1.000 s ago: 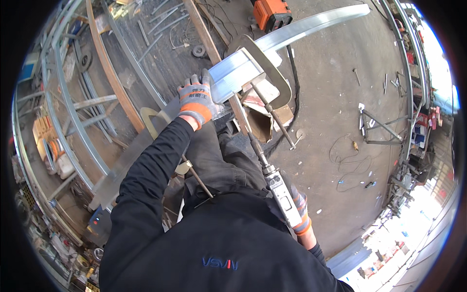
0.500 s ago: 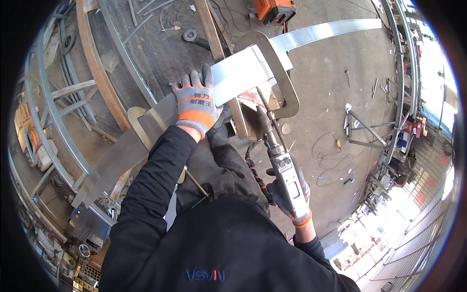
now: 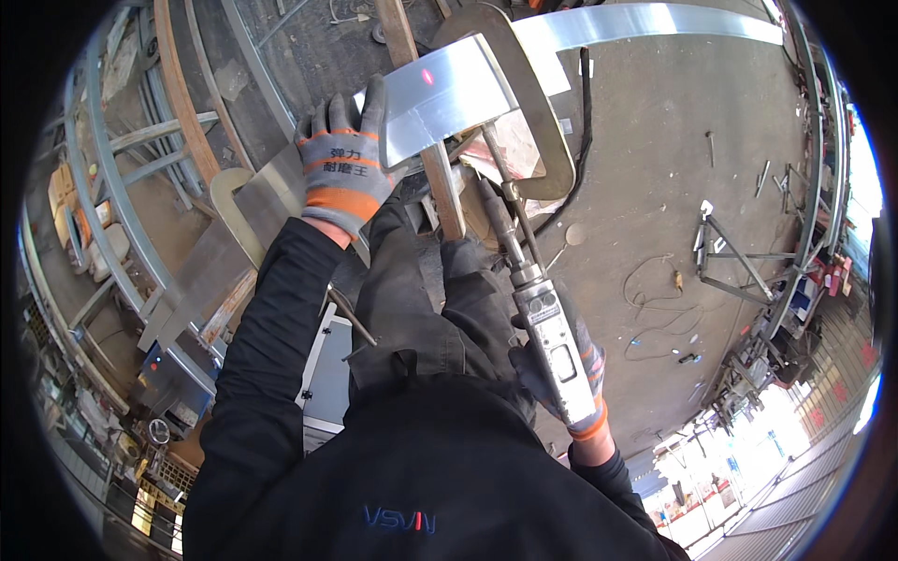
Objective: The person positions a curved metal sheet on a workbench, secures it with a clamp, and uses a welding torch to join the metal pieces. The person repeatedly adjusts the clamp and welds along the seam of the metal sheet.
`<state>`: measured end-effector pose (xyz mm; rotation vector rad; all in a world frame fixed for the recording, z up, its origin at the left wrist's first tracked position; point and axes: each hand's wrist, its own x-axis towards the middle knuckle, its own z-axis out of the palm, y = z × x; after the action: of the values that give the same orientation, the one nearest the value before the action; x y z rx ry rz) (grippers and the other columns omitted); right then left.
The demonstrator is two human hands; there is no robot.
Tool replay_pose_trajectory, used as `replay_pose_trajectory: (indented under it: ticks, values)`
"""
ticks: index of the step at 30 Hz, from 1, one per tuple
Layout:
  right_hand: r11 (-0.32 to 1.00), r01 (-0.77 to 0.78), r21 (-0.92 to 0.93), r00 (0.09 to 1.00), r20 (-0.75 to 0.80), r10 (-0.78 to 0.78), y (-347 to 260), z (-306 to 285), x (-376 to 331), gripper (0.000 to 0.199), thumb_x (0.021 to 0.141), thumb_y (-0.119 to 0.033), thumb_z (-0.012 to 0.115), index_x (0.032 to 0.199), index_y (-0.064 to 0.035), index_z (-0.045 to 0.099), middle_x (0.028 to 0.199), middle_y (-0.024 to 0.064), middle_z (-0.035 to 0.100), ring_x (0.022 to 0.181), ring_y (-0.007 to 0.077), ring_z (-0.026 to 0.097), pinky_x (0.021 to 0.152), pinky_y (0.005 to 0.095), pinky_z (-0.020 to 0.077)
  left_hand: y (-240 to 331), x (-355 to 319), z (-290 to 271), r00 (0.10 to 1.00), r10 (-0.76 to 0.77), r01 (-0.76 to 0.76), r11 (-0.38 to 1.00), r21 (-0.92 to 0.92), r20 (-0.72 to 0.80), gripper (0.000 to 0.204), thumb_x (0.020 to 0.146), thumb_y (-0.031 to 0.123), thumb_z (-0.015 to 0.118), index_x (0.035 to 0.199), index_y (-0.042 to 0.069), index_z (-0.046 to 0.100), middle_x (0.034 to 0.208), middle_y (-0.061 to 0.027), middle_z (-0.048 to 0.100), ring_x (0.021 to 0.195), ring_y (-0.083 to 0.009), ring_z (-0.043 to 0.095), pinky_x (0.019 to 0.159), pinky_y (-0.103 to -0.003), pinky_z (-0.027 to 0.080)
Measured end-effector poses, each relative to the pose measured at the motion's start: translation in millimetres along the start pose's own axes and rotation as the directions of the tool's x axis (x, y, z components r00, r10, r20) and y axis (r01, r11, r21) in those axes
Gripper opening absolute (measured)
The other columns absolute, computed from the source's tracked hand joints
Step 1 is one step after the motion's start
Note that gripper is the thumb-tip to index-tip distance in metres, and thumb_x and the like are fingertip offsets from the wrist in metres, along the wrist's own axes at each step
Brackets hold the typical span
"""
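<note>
At 4 o'clock from the middle of my view, my gloved right hand [image 3: 591, 381] is wrapped around a silver welding gun [image 3: 552, 327], its nozzle tilting toward 12, the tip near the clamp screw [image 3: 496, 154]. At 8, a gray white-framed panel [image 3: 327, 369] stands beside my leg; I can't tell whether it belongs to a case.

At 11, my left hand [image 3: 346, 168] lies palm down at the left edge of a shiny sheet-metal piece [image 3: 449, 93], fingers extended and slightly spread. That piece is at 12, across a rusty steel bar [image 3: 441, 192], with a large C-clamp [image 3: 552, 150] at its right end. Under it, an open cardboard box [image 3: 475, 217] shows partly, pale and red material [image 3: 517, 140] at its top; the inside is hidden.

Another C-clamp [image 3: 229, 210] sits at 10. Farther, at 8, is a yellow lattice-sided crate [image 3: 178, 472], its contents too small to make out. At 3, a cable [image 3: 629, 290] loops over the floor before an angled metal frame [image 3: 734, 257].
</note>
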<state>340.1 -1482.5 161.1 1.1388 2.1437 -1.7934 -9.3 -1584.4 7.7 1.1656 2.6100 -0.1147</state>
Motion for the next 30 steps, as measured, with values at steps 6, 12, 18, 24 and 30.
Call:
replay_pose_trajectory:
  ticks: [6,12,18,24,30]
  values:
    - [0.947,0.233,-0.222,0.968,-0.044,-0.249,15,-17,10,0.048,0.089,0.001,0.086,0.136,-0.0043,0.076,0.111,0.0039,0.084,0.082,0.0136,0.074,0.076,0.0299,0.0588,-3,-22,8,0.973,0.225,-0.215,0.964,0.159,-0.05,0.101,0.094,0.033,0.086,0.178,0.05,0.033,0.185,-0.0166,0.032,0.159,-0.0527,0.042,0.125,-0.073,0.04]
    - [0.974,0.19,-0.124,0.977,-0.071,-0.2,-1,-7,38,0.057,0.09,0.002,0.085,0.145,-0.0045,0.071,0.115,0.0045,0.085,0.079,0.0122,0.073,0.075,0.0293,0.0588,-8,-22,2,0.947,0.307,-0.298,0.95,0.093,-0.098,0.088,0.096,0.025,0.08,0.174,0.048,0.045,0.184,-0.0115,0.036,0.16,-0.0469,0.044,0.129,-0.075,0.032]
    - [0.975,0.16,-0.157,0.987,-0.007,-0.163,-17,20,75,0.068,0.09,0.002,0.086,0.154,-0.0029,0.064,0.122,0.008,0.084,0.084,0.0145,0.076,0.077,0.0308,0.0601,0,-46,-2,0.929,0.203,-0.303,0.897,-0.322,-0.309,0.07,0.1,0.035,0.078,0.164,0.011,0.06,0.161,-0.0164,0.06,0.15,-0.0366,0.055,0.132,-0.062,0.035]
    - [0.956,0.166,-0.244,0.986,0.006,-0.169,-33,44,100,0.076,0.089,0.0,0.086,0.16,-0.0014,0.059,0.119,0.0086,0.084,0.086,0.016,0.078,0.078,0.0314,0.0612,8,-62,8,0.929,0.177,-0.322,0.818,-0.477,-0.324,0.068,0.096,0.027,0.081,0.159,0.005,0.063,0.154,-0.0184,0.064,0.145,-0.0408,0.059,0.127,-0.06,0.041]
    - [0.89,0.178,-0.42,0.984,0.076,-0.161,-41,53,117,0.079,0.088,-0.005,0.086,0.162,-0.0028,0.058,0.114,0.0059,0.085,0.084,0.017,0.079,0.078,0.0316,0.0622,2,-57,9,0.931,0.184,-0.322,0.82,-0.473,-0.315,0.069,0.095,0.029,0.082,0.158,0.006,0.064,0.152,-0.0186,0.065,0.14,-0.0411,0.06,0.123,-0.061,0.042]
